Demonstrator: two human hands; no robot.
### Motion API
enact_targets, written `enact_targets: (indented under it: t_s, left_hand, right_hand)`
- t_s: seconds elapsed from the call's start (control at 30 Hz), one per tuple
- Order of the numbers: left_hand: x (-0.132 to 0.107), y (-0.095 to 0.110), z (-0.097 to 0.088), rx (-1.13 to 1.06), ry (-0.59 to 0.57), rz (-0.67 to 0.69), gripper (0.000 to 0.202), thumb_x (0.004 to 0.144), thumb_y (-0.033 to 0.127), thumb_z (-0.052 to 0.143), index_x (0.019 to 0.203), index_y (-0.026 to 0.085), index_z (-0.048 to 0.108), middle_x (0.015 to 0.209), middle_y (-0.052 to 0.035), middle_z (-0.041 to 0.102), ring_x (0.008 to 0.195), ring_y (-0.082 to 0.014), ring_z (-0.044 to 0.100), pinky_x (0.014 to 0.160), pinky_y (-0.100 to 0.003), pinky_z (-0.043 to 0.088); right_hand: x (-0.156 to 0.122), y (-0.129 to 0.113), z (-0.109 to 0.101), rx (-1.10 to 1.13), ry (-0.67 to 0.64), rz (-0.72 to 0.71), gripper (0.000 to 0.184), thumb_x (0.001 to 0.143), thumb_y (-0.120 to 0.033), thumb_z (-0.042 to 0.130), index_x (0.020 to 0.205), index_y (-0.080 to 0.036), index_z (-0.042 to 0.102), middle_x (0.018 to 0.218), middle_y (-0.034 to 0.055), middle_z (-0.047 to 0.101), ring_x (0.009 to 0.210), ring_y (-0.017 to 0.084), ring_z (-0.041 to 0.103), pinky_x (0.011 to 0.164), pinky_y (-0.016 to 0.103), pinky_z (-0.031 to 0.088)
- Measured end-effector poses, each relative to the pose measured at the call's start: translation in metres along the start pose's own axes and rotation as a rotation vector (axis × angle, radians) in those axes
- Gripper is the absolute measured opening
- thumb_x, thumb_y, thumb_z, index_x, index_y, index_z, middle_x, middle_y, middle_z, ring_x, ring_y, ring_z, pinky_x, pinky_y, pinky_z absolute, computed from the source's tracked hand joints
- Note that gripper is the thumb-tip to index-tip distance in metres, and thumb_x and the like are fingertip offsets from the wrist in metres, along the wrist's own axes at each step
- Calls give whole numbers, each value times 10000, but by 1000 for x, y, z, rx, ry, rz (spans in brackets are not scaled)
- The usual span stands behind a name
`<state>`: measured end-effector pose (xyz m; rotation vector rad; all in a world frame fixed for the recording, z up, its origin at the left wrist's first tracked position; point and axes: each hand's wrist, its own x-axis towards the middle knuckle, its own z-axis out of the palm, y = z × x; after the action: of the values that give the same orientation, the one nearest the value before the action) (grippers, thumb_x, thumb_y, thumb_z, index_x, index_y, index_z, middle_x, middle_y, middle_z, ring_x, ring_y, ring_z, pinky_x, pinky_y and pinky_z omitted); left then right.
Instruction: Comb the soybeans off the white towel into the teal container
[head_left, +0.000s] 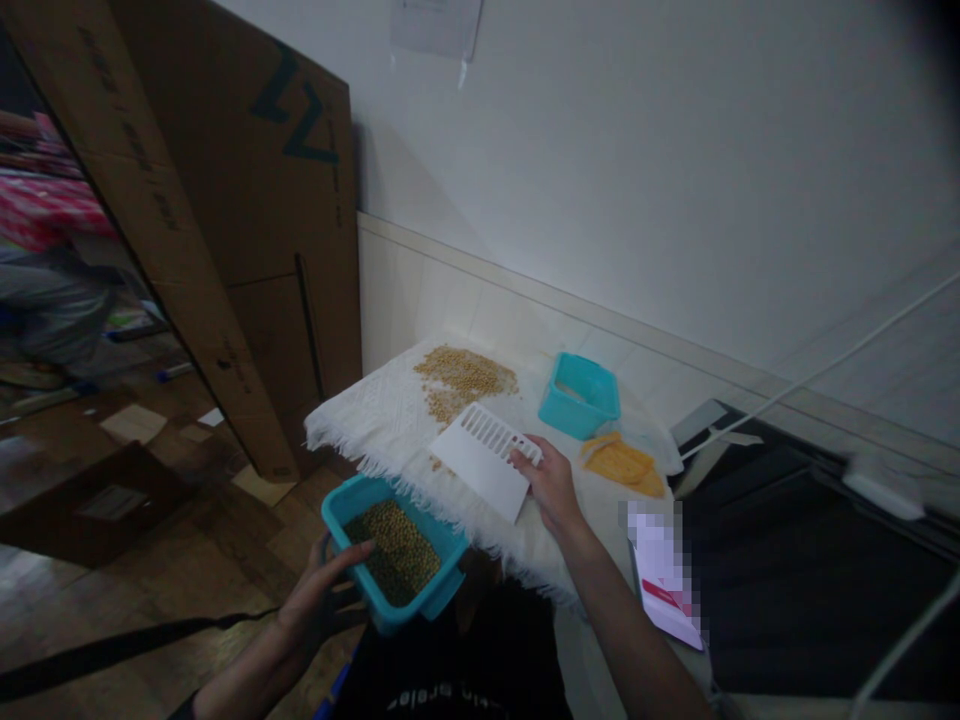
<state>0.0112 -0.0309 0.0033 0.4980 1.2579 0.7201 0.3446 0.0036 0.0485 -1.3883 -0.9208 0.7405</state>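
My left hand (324, 590) grips the near-left rim of a teal plastic basin (447, 592), its thumb over the edge. Green and yellowish beans (405, 545) lie inside, and the basin is held below the fringed table edge. In my right hand (551, 485) is a flat white slotted scoop (480, 462), thumb on top near the slots. It is over the white cloth, beside a spread pile of pale yellow soybeans (469, 372). A few loose beans show at the scoop's left edge.
A second teal basin (577, 405) stands at the back of the white cloth (375, 400). Near it lie a folded yellow cloth (622, 462) and a lit phone (667, 580). A tall cardboard box (292, 230) rises at left; a black surface (810, 560) with cables is at right.
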Motion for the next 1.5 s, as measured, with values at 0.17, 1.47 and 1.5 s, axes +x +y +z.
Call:
enact_targets:
  t_s: [0.17, 1.47, 1.5]
  left_hand:
    - [0, 0, 1, 4, 3, -13, 877, 831, 469, 864, 1573, 372, 405, 1211, -137, 780, 922, -351, 834, 844, -501, 663]
    - [-7, 5, 6, 1, 7, -6, 875, 865, 415, 846, 1591, 394, 358, 1242, -142, 770, 926, -342, 833, 821, -495, 670]
    - [-7, 5, 6, 0, 4, -8, 880, 861, 424, 849, 1592, 396, 361, 1238, -139, 772, 932, -342, 833, 831, -495, 668]
  right_hand:
    - [-1, 2, 2, 9, -14, -2, 568, 634, -616, 948, 998, -212, 785, 800, 46, 807, 716, 256, 724, 610, 338, 569]
    - [-42, -8, -24, 90, 24, 152, 652, 530, -644, 1026, 960, -210, 798, 749, 13, 758, 679, 211, 661, 580, 299, 522]
    - [-42, -8, -23, 89, 21, 152, 655, 531, -645, 1026, 963, -209, 797, 748, 13, 757, 680, 211, 660, 576, 298, 520]
